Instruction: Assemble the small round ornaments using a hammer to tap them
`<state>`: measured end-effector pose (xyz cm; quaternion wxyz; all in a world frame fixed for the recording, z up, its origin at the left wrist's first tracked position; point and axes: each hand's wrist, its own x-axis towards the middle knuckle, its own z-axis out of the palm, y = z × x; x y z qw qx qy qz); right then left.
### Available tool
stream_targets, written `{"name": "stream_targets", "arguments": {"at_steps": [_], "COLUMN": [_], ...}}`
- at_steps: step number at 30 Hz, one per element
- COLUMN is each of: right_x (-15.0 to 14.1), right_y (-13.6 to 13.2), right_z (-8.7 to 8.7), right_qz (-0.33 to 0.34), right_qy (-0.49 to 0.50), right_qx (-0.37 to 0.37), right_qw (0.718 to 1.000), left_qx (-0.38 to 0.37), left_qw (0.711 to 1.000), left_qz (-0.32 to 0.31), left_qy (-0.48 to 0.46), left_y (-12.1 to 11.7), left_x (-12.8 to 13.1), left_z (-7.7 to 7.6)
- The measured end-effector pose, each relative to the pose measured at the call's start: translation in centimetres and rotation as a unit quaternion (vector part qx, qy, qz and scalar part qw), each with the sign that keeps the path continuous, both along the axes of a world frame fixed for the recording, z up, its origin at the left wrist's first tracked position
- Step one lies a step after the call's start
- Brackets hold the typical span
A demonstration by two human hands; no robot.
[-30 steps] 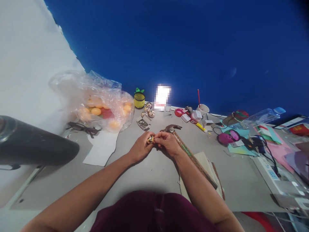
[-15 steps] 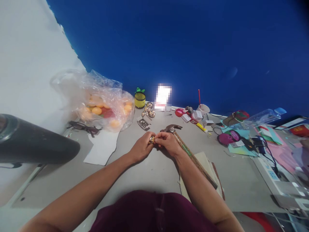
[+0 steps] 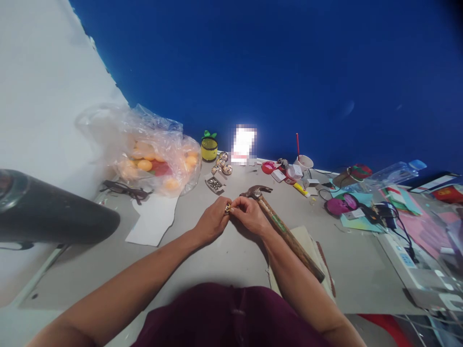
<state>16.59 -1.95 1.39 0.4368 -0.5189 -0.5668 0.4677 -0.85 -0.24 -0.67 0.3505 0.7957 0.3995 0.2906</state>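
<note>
Between my two hands is a small yellowish ball with dark, shiny spots [image 3: 227,209]. My left hand [image 3: 214,219] is closed around it, so only part of its surface shows. The thumb and fingers of my right hand [image 3: 249,212] are pinched against the ball's right side. Whatever lies in that pinch is too small to make out. Just beyond my hands sits a small open box [image 3: 214,184] of shiny metal bits. Several similar spotted balls [image 3: 221,165] are grouped behind it. A claw hammer [image 3: 285,231] lies beside my right hand and forearm.
A clear bag of orange fruit [image 3: 146,166], glasses [image 3: 126,190] and white paper [image 3: 154,224] lie left, near a dark cylinder [image 3: 54,209]. A folded cloth [image 3: 304,236] is under the hammer handle. Right stand a white cup [image 3: 304,163], cables and a power strip [image 3: 401,255].
The ball looks slightly turned in my left hand, and my right fingertips have shifted a little on it. Everything else stays in place apart from a slight camera shift.
</note>
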Motion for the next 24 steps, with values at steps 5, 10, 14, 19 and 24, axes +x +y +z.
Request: {"name": "stream_targets", "arguments": {"at_steps": [5,10,14,19,24], "right_x": [-0.3,-0.5,-0.6,-0.3,-0.3], "right_y": [-0.2,-0.3,-0.3,0.1,0.3], "right_z": [0.2,0.5,0.5,0.2,0.2], "right_qz": [-0.016,-0.013,0.000,-0.014,-0.009], "right_qy": [-0.078,-0.063,0.005,0.051,0.062], "right_qx": [0.023,-0.001,-0.053,-0.096,-0.075], "right_qw": [0.997,0.998,0.999,0.994,0.995], "left_qx": [0.014,0.006,-0.024,-0.059,-0.076], "left_qw": [1.000,1.000,0.999,0.997,0.995], "left_qz": [0.015,0.020,0.029,0.025,0.009], "left_qy": [0.010,0.002,-0.003,-0.040,-0.059], "left_y": [-0.2,-0.3,-0.3,-0.2,-0.3], "left_x": [0.2,0.3,0.3,0.1,0.1], "left_z": [-0.3,-0.3,0.0,0.5,1.0]}}
